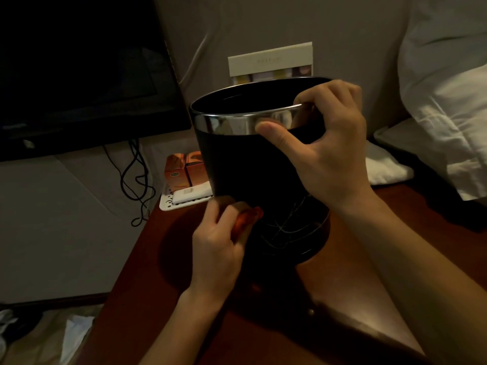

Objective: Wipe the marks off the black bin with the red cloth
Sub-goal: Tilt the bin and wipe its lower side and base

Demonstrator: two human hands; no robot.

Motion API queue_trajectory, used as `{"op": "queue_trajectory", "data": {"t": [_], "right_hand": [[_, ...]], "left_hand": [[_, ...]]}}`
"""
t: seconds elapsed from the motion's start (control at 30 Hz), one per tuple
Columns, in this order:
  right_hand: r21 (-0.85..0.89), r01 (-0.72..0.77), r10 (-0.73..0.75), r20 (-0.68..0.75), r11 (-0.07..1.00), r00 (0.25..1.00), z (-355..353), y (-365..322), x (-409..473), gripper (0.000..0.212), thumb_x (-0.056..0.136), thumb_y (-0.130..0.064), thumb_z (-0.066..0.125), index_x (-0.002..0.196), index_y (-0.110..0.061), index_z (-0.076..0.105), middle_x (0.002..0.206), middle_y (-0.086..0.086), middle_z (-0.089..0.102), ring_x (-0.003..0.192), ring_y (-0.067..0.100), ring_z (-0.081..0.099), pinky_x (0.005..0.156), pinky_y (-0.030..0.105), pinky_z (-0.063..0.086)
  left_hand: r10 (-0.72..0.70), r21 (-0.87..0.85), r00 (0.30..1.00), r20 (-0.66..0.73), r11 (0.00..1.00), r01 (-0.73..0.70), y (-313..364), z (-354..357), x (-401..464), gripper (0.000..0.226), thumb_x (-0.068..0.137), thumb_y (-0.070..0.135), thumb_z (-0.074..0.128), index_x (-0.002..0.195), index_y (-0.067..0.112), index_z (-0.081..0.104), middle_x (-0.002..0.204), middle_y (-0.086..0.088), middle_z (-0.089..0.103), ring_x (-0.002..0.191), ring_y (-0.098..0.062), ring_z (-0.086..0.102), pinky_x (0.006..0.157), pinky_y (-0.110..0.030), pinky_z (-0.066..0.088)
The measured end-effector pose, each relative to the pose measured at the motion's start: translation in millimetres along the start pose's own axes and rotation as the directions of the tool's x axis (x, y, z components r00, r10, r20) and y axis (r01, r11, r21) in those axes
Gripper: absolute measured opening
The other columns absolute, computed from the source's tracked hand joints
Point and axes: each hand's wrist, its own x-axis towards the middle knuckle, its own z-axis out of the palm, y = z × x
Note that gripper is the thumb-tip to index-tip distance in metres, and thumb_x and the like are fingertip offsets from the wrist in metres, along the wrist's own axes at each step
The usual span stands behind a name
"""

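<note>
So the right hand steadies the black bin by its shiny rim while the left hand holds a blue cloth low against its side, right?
Not quite: in the head view the cloth in the left hand is red, not blue. The right hand does grip the bin by its rim.

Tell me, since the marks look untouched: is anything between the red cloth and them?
Nothing visible. The red cloth, gripped in the left hand, sits beside the pale marks low on the black bin; the right hand grips the rim above.

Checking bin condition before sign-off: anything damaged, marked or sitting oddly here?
Yes. The black bin has pale scribbled marks low on its side, not yet wiped. It also looks tilted rather than standing flat on the table: the right hand grips its rim, the left hand holds the red cloth beside the marks.
</note>
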Motion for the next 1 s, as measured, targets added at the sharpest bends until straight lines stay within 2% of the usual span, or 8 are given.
{"op": "queue_trajectory", "data": {"t": [0.23, 0.43, 0.5, 0.67, 0.73, 0.83, 0.9, 1.0], "right_hand": [[-0.018, 0.016, -0.016, 0.000, 1.000, 1.000, 0, 1, 0, 0.048, 0.082, -0.059, 0.070, 0.099, -0.014, 0.064, 0.104, -0.007, 0.051, 0.111, 0.020, 0.047, 0.091, 0.048, 0.047], [-0.036, 0.039, -0.039, 0.011, 0.999, 0.999, 0, 5, 0, 0.047, 0.086, -0.058, 0.067, 0.104, -0.015, 0.066, 0.108, -0.009, 0.051, 0.113, 0.016, 0.045, 0.094, 0.051, 0.046], [-0.058, 0.048, -0.047, 0.021, 0.997, 0.999, -4, 15, 2, 0.049, 0.090, -0.057, 0.062, 0.114, -0.015, 0.066, 0.114, -0.006, 0.053, 0.116, 0.014, 0.045, 0.098, 0.046, 0.045], [0.147, -0.139, 0.125, 0.104, 0.979, 0.987, -19, 49, 12, 0.053, 0.088, -0.058, 0.062, 0.123, -0.019, 0.053, 0.132, 0.000, 0.048, 0.126, 0.011, 0.045, 0.100, 0.008, 0.034], [0.275, -0.186, 0.144, 0.165, 0.943, 0.976, -18, 49, 12, 0.057, 0.085, -0.055, 0.068, 0.122, -0.018, 0.047, 0.121, -0.011, 0.048, 0.115, 0.010, 0.053, 0.099, 0.019, 0.045], [0.283, -0.165, 0.120, 0.169, 0.945, 0.978, -18, 42, 12, 0.064, 0.079, -0.063, 0.071, 0.116, -0.018, 0.045, 0.112, -0.003, 0.048, 0.109, 0.031, 0.055, 0.097, 0.046, 0.050], [0.223, -0.149, 0.113, 0.169, 0.963, 0.979, -20, 36, 13, 0.067, 0.075, -0.070, 0.070, 0.111, -0.020, 0.046, 0.118, 0.002, 0.050, 0.108, 0.029, 0.055, 0.097, 0.041, 0.050], [0.048, -0.109, 0.101, 0.137, 0.993, 0.985, -19, 24, 14, 0.060, 0.073, -0.073, 0.066, 0.100, -0.022, 0.049, 0.108, -0.008, 0.048, 0.107, 0.018, 0.048, 0.086, 0.015, 0.041]], "left_hand": [[-0.028, 0.019, 0.988, -0.153, 0.999, 0.031, 6, -10, 27, 0.019, 0.082, 0.008, 0.072, 0.100, 0.005, 0.065, 0.106, -0.004, 0.051, 0.092, -0.004, 0.049, 0.082, -0.006, 0.042], [0.077, 0.076, 0.995, 0.057, 0.994, -0.081, 4, 3, 2, 0.021, 0.085, 0.018, 0.067, 0.103, 0.007, 0.064, 0.113, -0.006, 0.053, 0.099, -0.006, 0.052, 0.085, -0.012, 0.048], [0.035, 0.036, 0.999, 0.042, 0.999, -0.036, 1, 2, 2, 0.021, 0.086, 0.019, 0.067, 0.103, 0.008, 0.064, 0.112, -0.004, 0.053, 0.098, -0.004, 0.053, 0.084, -0.010, 0.048], [-0.077, -0.064, 0.997, 0.013, 0.995, 0.078, -2, -1, 3, 0.017, 0.087, 0.018, 0.068, 0.101, 0.011, 0.063, 0.107, 0.002, 0.052, 0.095, 0.000, 0.054, 0.081, -0.008, 0.045], [-0.102, -0.073, 0.995, -0.014, 0.992, 0.101, -1, -4, 5, 0.015, 0.086, 0.014, 0.069, 0.099, 0.010, 0.063, 0.104, 0.003, 0.052, 0.094, 0.003, 0.053, 0.078, -0.007, 0.043], [-0.079, -0.064, 0.995, -0.068, 0.995, 0.075, 3, -5, 9, 0.017, 0.083, 0.008, 0.071, 0.098, 0.009, 0.063, 0.102, 0.003, 0.051, 0.093, 0.005, 0.052, 0.078, -0.006, 0.043], [-0.047, -0.052, 0.996, -0.078, 0.998, 0.043, 8, -3, 10, 0.017, 0.083, 0.009, 0.071, 0.098, 0.008, 0.063, 0.101, 0.003, 0.050, 0.093, 0.006, 0.051, 0.078, -0.006, 0.042], [-0.069, -0.057, 0.993, -0.093, 0.996, 0.064, 9, -4, 11, 0.014, 0.084, 0.011, 0.070, 0.096, 0.009, 0.063, 0.099, 0.003, 0.050, 0.090, 0.006, 0.050, 0.077, -0.005, 0.041]]}}
